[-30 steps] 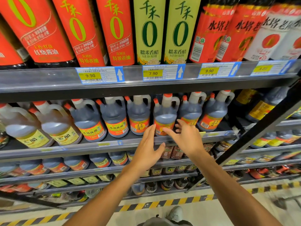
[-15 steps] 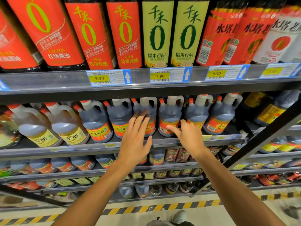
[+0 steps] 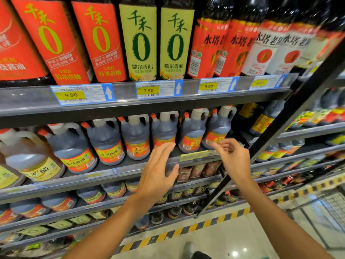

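**Supermarket aisle, vinegar shelf: squaring up the row of jugs**

Shop shelving fills the view, and the 7.90 price label (image 3: pixel 148 90) on the upper rail serves as the marker. One shelf (image 3: pixel 130 170) below that label stands a row of dark jugs (image 3: pixel 137 137) with red caps and white handles, labels facing out. The work appears to be fronting this row.

The jug (image 3: pixel 165 128) just below and right of the label is the one being reached for; the end jug (image 3: pixel 218 126) stands further right of the label, on the same shelf.

To do it well, press flat and low on a jug's belly rather than near the cap, so it slides instead of tipping. Move one jug at a time, keep the labels turned forward, and line the bases up with the shelf lip without pushing neighbours askew.

The left hand (image 3: pixel 158 174) is spread flat, fingers straight, and its fingertips (image 3: pixel 170 145) lie at the lower label of the jug; actual contact cannot be told. The right hand (image 3: pixel 234 161) hangs loosely curled and holds nothing, its fingers (image 3: pixel 219 146) just in front of the end jug. Both hands are apart from each other.
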The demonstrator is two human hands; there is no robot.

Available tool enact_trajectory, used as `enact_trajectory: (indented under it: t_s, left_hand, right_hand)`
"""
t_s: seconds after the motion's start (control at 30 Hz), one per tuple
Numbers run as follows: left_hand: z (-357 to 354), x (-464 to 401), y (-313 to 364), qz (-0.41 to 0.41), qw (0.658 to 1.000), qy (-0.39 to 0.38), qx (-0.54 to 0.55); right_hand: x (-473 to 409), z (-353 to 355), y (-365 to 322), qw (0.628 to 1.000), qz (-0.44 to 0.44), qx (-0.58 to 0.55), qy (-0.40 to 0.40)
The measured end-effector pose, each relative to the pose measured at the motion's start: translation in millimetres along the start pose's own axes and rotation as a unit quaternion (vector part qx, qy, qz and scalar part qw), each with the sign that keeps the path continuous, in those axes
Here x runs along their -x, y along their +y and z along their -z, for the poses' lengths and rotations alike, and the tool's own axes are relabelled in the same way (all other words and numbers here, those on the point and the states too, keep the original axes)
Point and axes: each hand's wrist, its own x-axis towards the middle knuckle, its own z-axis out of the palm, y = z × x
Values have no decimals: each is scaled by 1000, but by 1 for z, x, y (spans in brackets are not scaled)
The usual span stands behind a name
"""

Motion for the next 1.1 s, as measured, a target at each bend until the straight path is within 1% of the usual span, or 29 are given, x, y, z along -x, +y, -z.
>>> enact_trajectory:
  t_s: [0.1, 0.2, 0.33, 0.47, 0.57, 0.63, 0.77, 0.97, 1.1]
  left_hand:
    - [-38, -10, 25, 104, 993, -7, 54]
    - [-72, -27, 46, 190, 979, 18, 77]
    - [-107, -46, 54, 259, 960, 86, 58]
    - [-133, -67, 52, 330, 934, 135, 18]
    - [-143, -78, 48, 343, 919, 196, 2]
    - [-146, -83, 43, 344, 910, 230, -28]
    - [-147, -92, 43, 341, 902, 262, -46]
    - [-152, -92, 43, 324, 906, 262, -78]
    - [-148, -91, 45, 312, 917, 240, -68]
  right_hand:
    - [-24, 18, 21, 999, -41, -31, 8]
    - [-50, 13, 36, 998, -44, -25, -45]
    - [-74, 1, 50, 996, -14, 0, -86]
    - [-87, -2, 64, 988, 14, -31, -148]
    - [-95, -3, 73, 984, 34, -16, -173]
    - [-99, -4, 78, 982, 34, -12, -187]
    - [-98, -3, 72, 982, 60, 43, -176]
    - [-108, 1, 68, 975, 69, 54, -205]
    - [-106, 5, 63, 972, 45, 30, -227]
